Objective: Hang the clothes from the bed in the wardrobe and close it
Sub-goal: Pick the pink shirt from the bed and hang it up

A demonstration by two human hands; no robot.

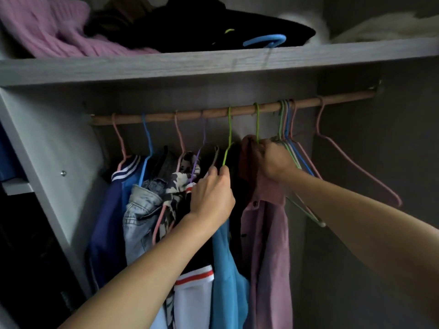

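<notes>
Pink shirt (pixel 266 222) hangs right of the middle of the rail (pixel 332 100) on a green hanger (pixel 257 124); right hand (pixel 273 160) grips its collar, left hand (pixel 211 193) pinches the neighbouring hanger (pixel 229 129); a careless tug could slide the collar off or unhook either hanger.

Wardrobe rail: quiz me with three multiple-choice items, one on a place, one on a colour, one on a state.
1. The knit lies:
A) on the shelf above the rail
B) on a hanger
C) in a hand

2. The hook above the right hand is:
A) pink
B) green
C) blue

3. The right hand's grip is:
A) open
B) curled on nothing
C) round the shirt collar

Key:
1 A, the knit sits on the board over the rail.
2 B, green wire rises from that hand.
3 C, the hand bunches pink cloth under the hook.
</notes>
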